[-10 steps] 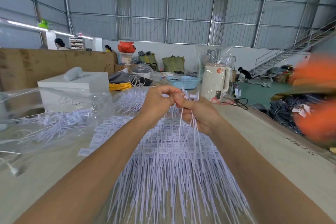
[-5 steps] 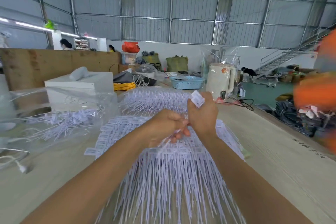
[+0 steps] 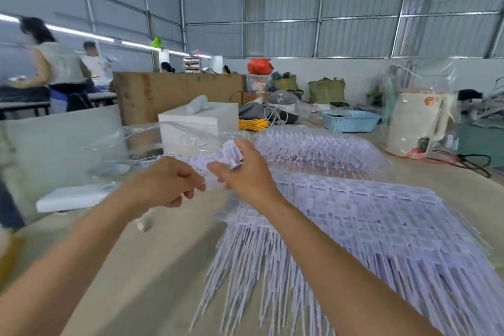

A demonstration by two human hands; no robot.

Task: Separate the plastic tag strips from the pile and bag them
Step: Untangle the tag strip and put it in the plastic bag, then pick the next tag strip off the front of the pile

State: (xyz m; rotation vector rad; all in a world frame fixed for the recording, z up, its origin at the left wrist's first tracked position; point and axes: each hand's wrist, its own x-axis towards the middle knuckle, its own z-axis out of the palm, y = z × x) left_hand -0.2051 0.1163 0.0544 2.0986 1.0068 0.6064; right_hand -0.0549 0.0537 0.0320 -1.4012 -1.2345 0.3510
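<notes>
Right hand (image 3: 246, 172) is gripping a small bundle of tag strips (image 3: 231, 154); left hand (image 3: 166, 183) is curling, contents indiscernible. Print on the pile (image 3: 368, 226) is blurring, unreadable.

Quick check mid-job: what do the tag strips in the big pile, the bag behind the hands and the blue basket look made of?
Tag strips: likely thin plastic, pale lilac-white, long slim tails fanned out; blur hides the finish.
Bag: clear glossy plastic film, see-through with bright creases.
Blue basket: seemingly moulded plastic, light blue with perforated walls.
</notes>
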